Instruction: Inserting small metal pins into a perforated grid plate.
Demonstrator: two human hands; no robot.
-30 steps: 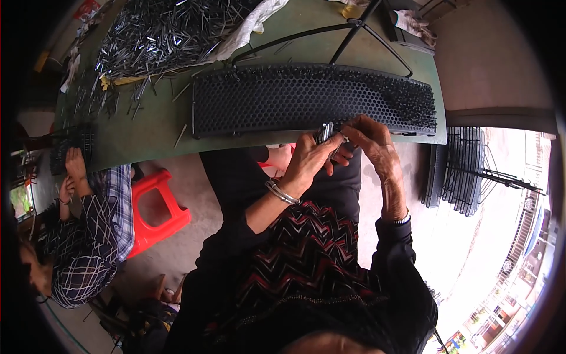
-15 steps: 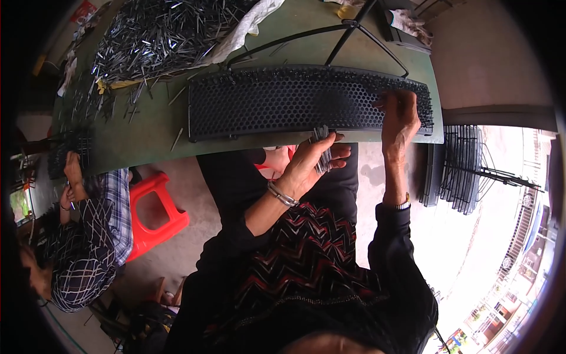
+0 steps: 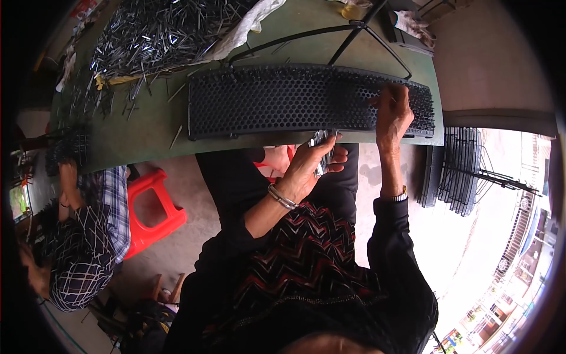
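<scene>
A long black panel [image 3: 265, 100] full of round holes lies along the table's near edge. Thin dark strips stand up from its right end and its far edge. My left hand [image 3: 303, 168] is closed around a bundle of thin black strips [image 3: 319, 140], just in front of the panel's near edge. Over the right part of the panel, my right hand [image 3: 394, 118] has its fingers pinched together and pointing down at the holes. Blur and the dark panel hide whatever those fingertips hold.
Loose strips [image 3: 159, 38] lie heaped on a white sack at the table's far left. A black metal frame [image 3: 345, 44] rises behind the panel. On the left, a co-worker [image 3: 82, 259] sits by a red stool [image 3: 154, 209]. Racked dark panels [image 3: 463, 171] stand right of the table.
My right hand has shifted slightly left and away from me over the panel. The strips in my left hand have tilted a little; that hand stays nearly in place.
</scene>
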